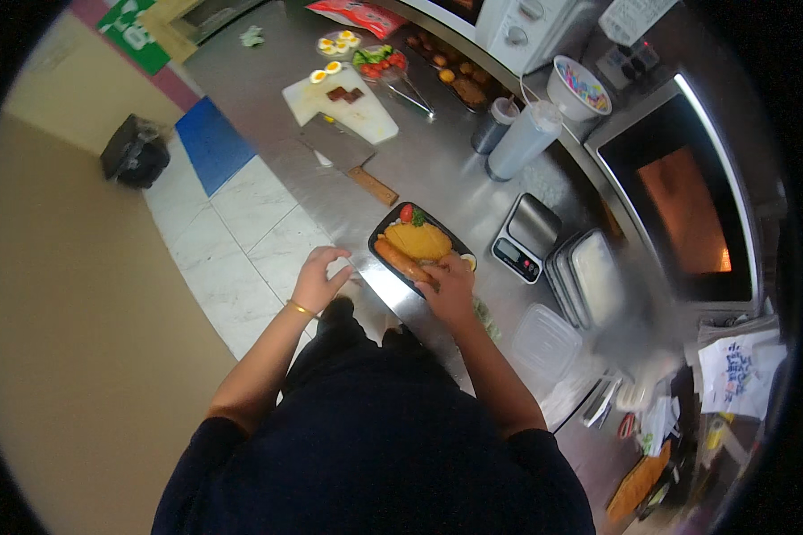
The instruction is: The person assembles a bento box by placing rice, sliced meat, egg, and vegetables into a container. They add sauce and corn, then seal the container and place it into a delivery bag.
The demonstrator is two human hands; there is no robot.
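A black meal tray (376, 255) rests near the counter's front edge. In it lie a sausage (399, 259), a golden, scored piece of food (420, 241), a tomato (407, 212), a green vegetable sprig (418, 218) and an egg half (468, 261). My right hand (450, 289) reaches over the tray's near right end, its fingers at the sausage's end; whether they grip anything is hidden. Off the counter's edge, left of the tray, my left hand (320, 277) is raised with thumb and fingers apart and nothing visible between them.
A wooden-handled knife (373, 186) lies beyond the tray, near a white cutting board (368, 117). To the right are a digital scale (525, 237), stacked containers (589, 277) and a translucent lid (547, 341). Squeeze bottles (525, 140) and a lit oven (682, 200) stand behind.
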